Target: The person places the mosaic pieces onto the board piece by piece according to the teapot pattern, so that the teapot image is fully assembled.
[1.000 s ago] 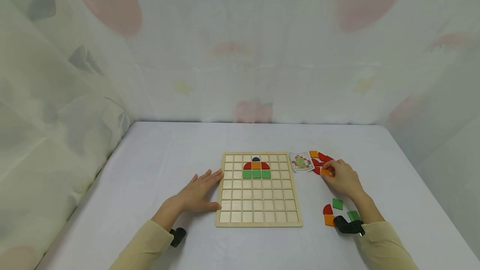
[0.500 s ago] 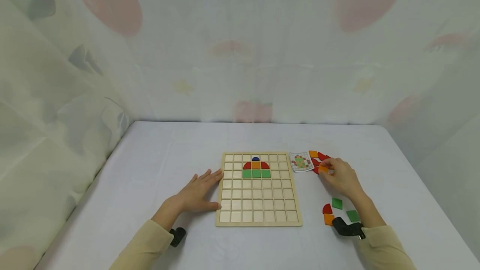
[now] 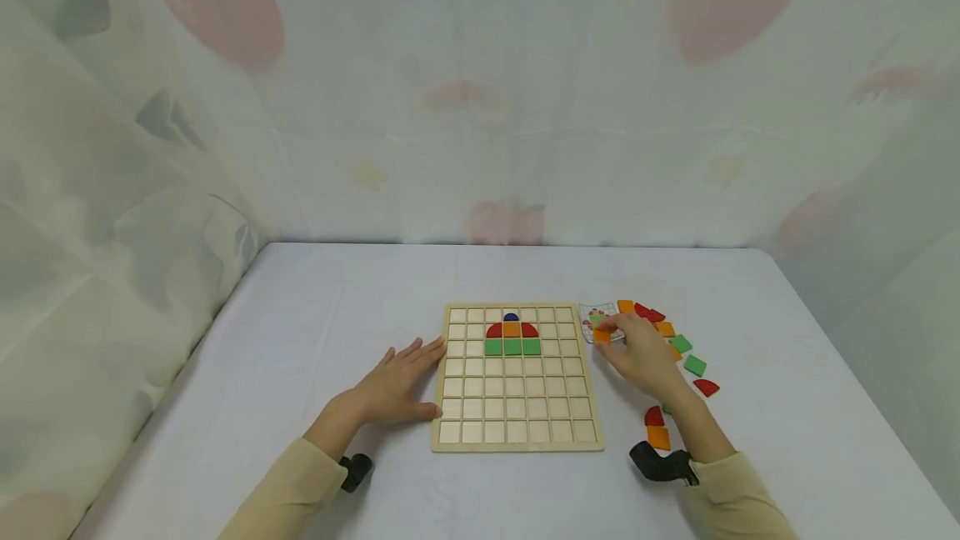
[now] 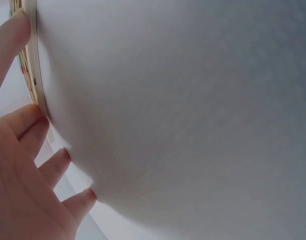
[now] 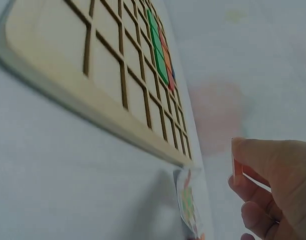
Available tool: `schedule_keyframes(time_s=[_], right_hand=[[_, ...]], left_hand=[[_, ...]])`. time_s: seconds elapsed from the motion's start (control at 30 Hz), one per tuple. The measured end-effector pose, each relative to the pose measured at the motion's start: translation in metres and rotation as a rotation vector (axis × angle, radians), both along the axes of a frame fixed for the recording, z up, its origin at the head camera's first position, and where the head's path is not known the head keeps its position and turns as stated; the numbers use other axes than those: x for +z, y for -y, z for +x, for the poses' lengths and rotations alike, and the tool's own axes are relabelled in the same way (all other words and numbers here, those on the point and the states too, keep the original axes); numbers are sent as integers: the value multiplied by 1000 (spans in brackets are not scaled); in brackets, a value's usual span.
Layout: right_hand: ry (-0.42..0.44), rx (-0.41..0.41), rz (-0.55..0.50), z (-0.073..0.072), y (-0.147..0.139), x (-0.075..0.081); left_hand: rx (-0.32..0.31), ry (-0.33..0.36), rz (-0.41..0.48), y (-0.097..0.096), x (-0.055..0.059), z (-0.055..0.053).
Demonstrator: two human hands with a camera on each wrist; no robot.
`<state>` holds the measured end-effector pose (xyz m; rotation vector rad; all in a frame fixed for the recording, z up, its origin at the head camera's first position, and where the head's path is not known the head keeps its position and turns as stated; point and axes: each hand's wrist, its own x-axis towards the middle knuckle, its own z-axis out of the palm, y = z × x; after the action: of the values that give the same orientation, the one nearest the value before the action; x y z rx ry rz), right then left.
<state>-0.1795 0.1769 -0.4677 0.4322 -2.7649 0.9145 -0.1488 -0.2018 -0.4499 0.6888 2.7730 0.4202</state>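
Observation:
A wooden grid board [image 3: 517, 445] lies mid-table with several tiles set in its upper cells: a blue half-round, an orange square between two red quarter-rounds, and a row of green squares [image 3: 512, 347]. My left hand [image 3: 396, 386] lies spread at the board's left edge, thumb and fingertips touching it. With thumb and fingers my right hand [image 3: 643, 357] pinches an orange square tile [image 3: 602, 336], held over the picture card [image 3: 587, 319] just right of the board. In the right wrist view the pinched tile [image 5: 237, 170] shows edge-on, above the table.
Loose tiles curve around the right hand: an orange square [image 3: 626, 307], red pieces [image 3: 647, 312], a green square [image 3: 695, 366] and a red quarter-round [image 3: 707, 387]. Nearer the front lie another red quarter-round [image 3: 654, 417] and an orange square [image 3: 658, 438]. Patterned cloth [image 3: 480, 107] hangs behind the table.
My right hand has moved left from the loose tiles to over the card, carrying the orange square tile. More loose tiles show behind it. My left hand has stayed put.

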Motion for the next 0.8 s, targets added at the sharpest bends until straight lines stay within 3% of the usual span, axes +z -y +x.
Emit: schedule_keyframes(time_s=[0.17, 0.33, 0.8], right_hand=[[-6, 22, -22, 1, 22, -3], [45, 29, -62, 3, 45, -6], [28, 110, -97, 9, 98, -7]], left_hand=[[1, -1, -2, 1, 1, 0], [-6, -5, 3, 2, 1, -1], [-4, -3, 0, 3, -3, -3]])
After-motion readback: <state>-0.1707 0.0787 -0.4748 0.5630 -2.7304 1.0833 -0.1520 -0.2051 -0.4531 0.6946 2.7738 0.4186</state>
